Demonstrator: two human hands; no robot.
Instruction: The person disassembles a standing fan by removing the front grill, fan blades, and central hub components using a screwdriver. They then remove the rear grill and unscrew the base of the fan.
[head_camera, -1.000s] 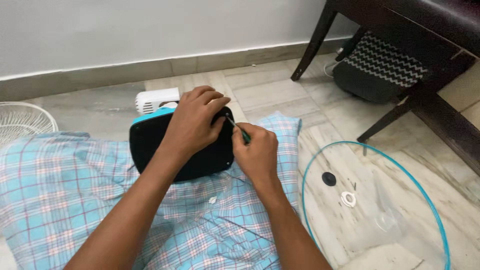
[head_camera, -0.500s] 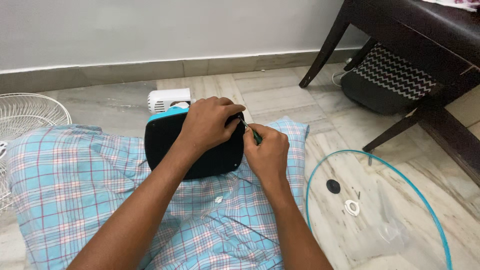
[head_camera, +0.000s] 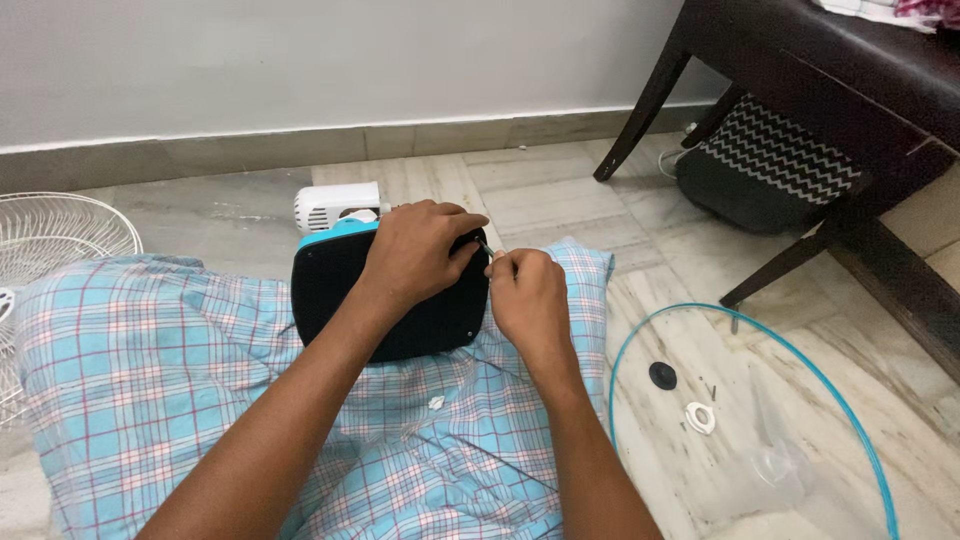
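A black fan base (head_camera: 345, 300) with a blue rim lies on a blue checked shirt (head_camera: 140, 370) spread over the floor. My left hand (head_camera: 420, 250) grips the base's upper right corner, fingers curled over the edge. My right hand (head_camera: 528, 292) is closed on a thin screwdriver (head_camera: 486, 248) whose tip meets the base's right edge, just below my left fingers. A white motor housing (head_camera: 335, 205) sticks out behind the base.
A white wire fan grille (head_camera: 55, 235) lies at the left. At the right, a blue-rimmed clear fan cover (head_camera: 790, 440) holds a black cap (head_camera: 662, 375), a white ring (head_camera: 700, 417) and small screws. A dark wooden table leg (head_camera: 645, 100) and a zigzag cushion (head_camera: 775, 165) stand behind.
The view has shifted, so everything sits further right and lower in frame. Both hands stay on the base's right edge; the right hand has turned slightly around the screwdriver.
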